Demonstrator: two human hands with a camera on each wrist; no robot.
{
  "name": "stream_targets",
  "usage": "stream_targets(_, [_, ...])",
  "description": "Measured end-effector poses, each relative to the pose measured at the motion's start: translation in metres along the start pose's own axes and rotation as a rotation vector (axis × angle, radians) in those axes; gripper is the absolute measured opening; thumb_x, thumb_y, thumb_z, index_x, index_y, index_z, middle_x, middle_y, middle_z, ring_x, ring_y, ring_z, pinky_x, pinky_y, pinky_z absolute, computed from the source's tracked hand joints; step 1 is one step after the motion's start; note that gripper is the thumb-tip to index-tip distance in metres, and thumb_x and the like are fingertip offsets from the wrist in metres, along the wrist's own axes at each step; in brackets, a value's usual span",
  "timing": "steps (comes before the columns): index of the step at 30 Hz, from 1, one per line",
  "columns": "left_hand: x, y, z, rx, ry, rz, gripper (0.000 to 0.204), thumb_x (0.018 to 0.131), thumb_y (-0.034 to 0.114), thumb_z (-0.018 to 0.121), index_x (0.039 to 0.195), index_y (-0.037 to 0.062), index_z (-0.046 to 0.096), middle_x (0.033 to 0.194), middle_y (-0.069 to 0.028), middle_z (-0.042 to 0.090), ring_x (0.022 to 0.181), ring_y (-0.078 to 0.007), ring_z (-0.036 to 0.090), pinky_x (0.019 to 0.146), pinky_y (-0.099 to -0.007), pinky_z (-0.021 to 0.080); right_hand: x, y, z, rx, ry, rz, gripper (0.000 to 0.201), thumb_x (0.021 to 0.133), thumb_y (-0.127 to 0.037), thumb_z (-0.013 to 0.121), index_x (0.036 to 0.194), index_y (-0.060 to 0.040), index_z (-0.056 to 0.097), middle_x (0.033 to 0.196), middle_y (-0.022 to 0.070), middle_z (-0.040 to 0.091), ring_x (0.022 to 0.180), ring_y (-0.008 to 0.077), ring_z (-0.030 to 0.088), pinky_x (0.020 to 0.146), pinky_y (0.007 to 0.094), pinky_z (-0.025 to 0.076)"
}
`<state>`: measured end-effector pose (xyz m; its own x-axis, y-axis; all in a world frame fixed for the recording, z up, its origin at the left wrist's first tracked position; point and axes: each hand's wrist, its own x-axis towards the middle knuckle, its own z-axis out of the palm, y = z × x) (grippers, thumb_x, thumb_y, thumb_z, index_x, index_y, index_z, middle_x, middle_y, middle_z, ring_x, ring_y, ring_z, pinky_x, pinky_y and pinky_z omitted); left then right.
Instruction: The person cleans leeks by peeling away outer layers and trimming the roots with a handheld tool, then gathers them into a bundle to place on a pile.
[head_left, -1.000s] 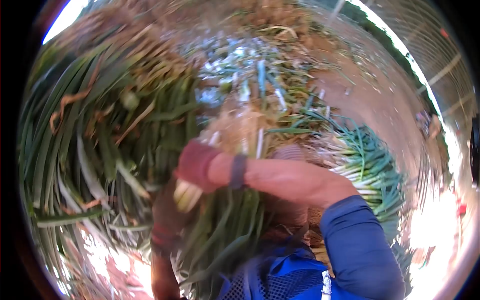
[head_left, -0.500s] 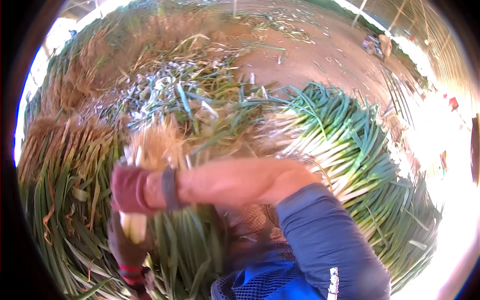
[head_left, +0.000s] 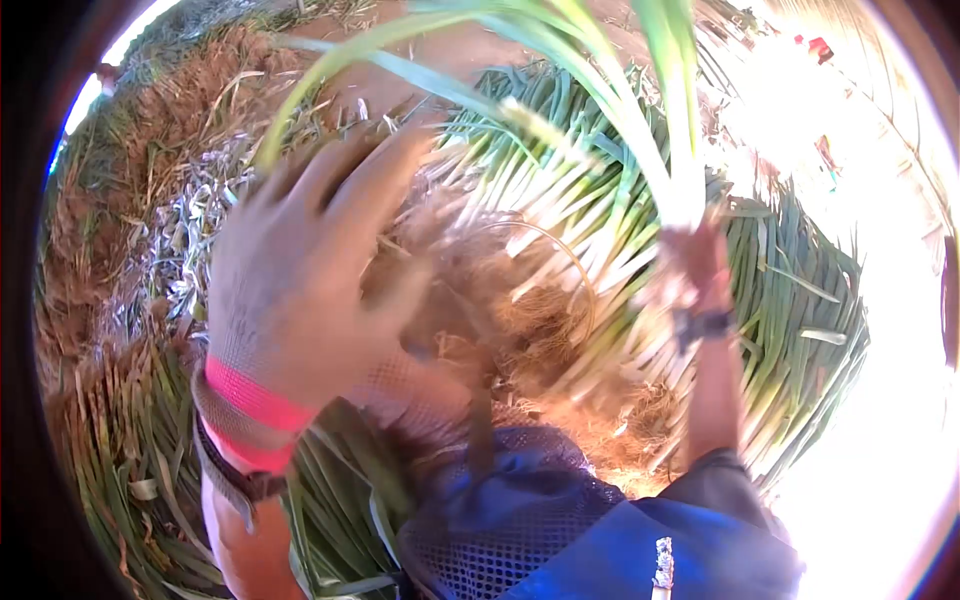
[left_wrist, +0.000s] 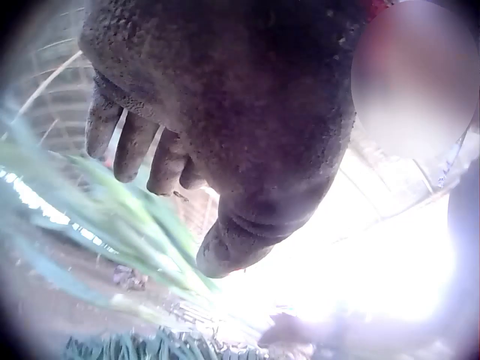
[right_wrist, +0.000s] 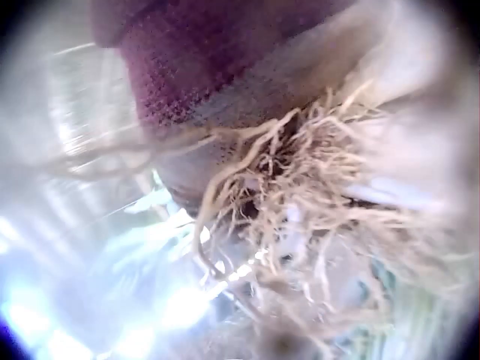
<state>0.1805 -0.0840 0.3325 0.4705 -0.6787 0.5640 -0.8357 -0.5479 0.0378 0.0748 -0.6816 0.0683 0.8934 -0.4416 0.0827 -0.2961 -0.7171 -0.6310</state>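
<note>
My right hand (head_left: 692,265) grips several green onions (head_left: 685,190) by their white ends, over the pile at the right. Their long leaves arch up and across to the left, blurred by motion. In the right wrist view, tangled roots (right_wrist: 300,172) stick out beside the maroon glove (right_wrist: 217,60). My left hand (head_left: 310,260), in a soiled glove with a pink cuff, is raised with its fingers spread and holds nothing. Its dirty palm (left_wrist: 240,97) and bent-down fingers show in the left wrist view, with leaves behind them.
A laid-out pile of green onions (head_left: 800,310) spreads at the right, roots facing me, with a thin wire hoop (head_left: 560,245) at its near side. Untrimmed stalks (head_left: 130,480) lie at the left. Stripped leaf scraps (head_left: 185,240) lie behind. A cigarette (head_left: 662,570) juts in at the bottom.
My right arm, crossed over to the left before, has swung right with the green onions. My left hand has come up from the left-hand stalks and its fingers are spread. The view has turned right.
</note>
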Motion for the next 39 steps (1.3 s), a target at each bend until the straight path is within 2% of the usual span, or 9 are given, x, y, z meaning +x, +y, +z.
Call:
stream_targets(1, [-0.026,-0.016,0.011,-0.04,-0.061,-0.094,0.061,0.085,0.024,0.077,0.142,0.0066,0.062,0.128,-0.0149,0.07,0.112,-0.0362,0.069,0.095,-0.0464,0.055,-0.061,0.004,0.058,0.127,0.02,0.041,0.041,0.106,-0.019,0.059,0.147,-0.015,0.059,0.131,0.0029,0.074,0.122,0.021,0.068,0.111,0.0343,0.051])
stream_targets(2, [-0.056,-0.032,0.022,-0.023,-0.134,-0.211,0.064,0.085,0.023,0.077,0.145,0.0064,0.06,0.132,-0.0166,0.069,0.116,-0.0375,0.068,0.098,-0.0472,0.055,-0.087,0.038,0.109,1.047,0.0,0.23,0.036,0.107,-0.015,0.053,0.14,-0.0095,0.065,0.134,0.0072,0.072,0.125,0.0193,0.066,0.108,0.0331,0.052])
stream_targets(5, [-0.154,-0.08,0.032,-0.077,-0.304,-0.523,0.072,0.086,0.021,0.078,0.152,0.0026,0.054,0.143,-0.0222,0.064,0.129,-0.0408,0.064,0.109,-0.0486,0.051,-0.105,-0.013,0.163,1.128,0.184,0.991,0.024,0.099,-0.03,0.068,0.1,-0.0063,0.072,0.095,0.0026,0.07,0.094,0.0126,0.065,0.08,0.0285,0.052])
stream_targets(9, [-0.262,-0.121,0.034,-0.189,-0.311,-0.839,0.074,0.088,0.016,0.078,0.155,0.0018,0.051,0.149,-0.0203,0.061,0.137,-0.0329,0.06,0.115,-0.0421,0.047,-0.087,0.037,0.19,1.174,0.255,0.781,0.028,0.1,-0.035,0.063,0.097,-0.0092,0.072,0.091,0.0046,0.072,0.072,0.0227,0.067,0.067,0.0404,0.059])
stream_targets(17, [-0.348,-0.128,0.063,-0.271,-0.235,-1.031,0.064,0.084,0.018,0.082,0.142,-0.0009,0.062,0.125,-0.0177,0.075,0.102,-0.0279,0.07,0.092,-0.0393,0.056,-0.084,-0.03,0.156,0.982,0.011,1.052,0.066,0.095,-0.056,0.072,0.14,-0.0077,0.067,0.125,0.0133,0.075,0.108,0.0292,0.07,0.087,0.046,0.058])
stream_targets(21, [-0.353,-0.117,0.062,-0.377,-0.215,-1.134,0.061,0.088,0.021,0.083,0.141,-0.0012,0.063,0.113,-0.0132,0.076,0.09,-0.0202,0.069,0.082,-0.0365,0.057,-0.087,-0.035,0.149,0.866,-0.104,0.774,0.082,0.093,-0.061,0.068,0.148,0.0002,0.058,0.144,0.0255,0.064,0.12,0.0342,0.069,0.102,0.0482,0.054])
stream_targets(24, [-0.374,-0.12,0.068,-0.526,-0.233,-1.284,0.058,0.091,0.022,0.081,0.141,-0.0004,0.063,0.11,-0.0118,0.075,0.09,-0.0183,0.068,0.081,-0.0357,0.057,-0.08,-0.081,0.135,-0.365,0.178,0.726,0.073,0.089,-0.049,0.071,0.141,0.002,0.06,0.126,0.0219,0.074,0.107,0.0376,0.071,0.098,0.0443,0.053])
stream_targets(32, [-0.392,-0.11,0.079,-0.395,-0.248,-1.295,0.059,0.09,0.033,0.08,0.138,0.0023,0.066,0.107,-0.0148,0.075,0.095,-0.0265,0.072,0.086,-0.0384,0.057,-0.002,-0.179,0.192,-0.049,-0.16,0.235,0.037,0.092,-0.035,0.067,0.113,-0.0052,0.076,0.092,0.0143,0.075,0.088,0.029,0.071,0.081,0.0389,0.054])
stream_targets(39, [-0.364,-0.1,0.065,-0.226,-0.366,-1.314,0.058,0.089,0.032,0.08,0.138,0.0052,0.066,0.117,-0.0172,0.074,0.103,-0.0323,0.072,0.09,-0.0423,0.057,0.101,-0.215,0.288,-0.612,-0.501,0.066,0.048,0.094,-0.043,0.059,0.133,-0.0197,0.073,0.142,0.0204,0.063,0.134,0.0374,0.058,0.112,0.0515,0.045])
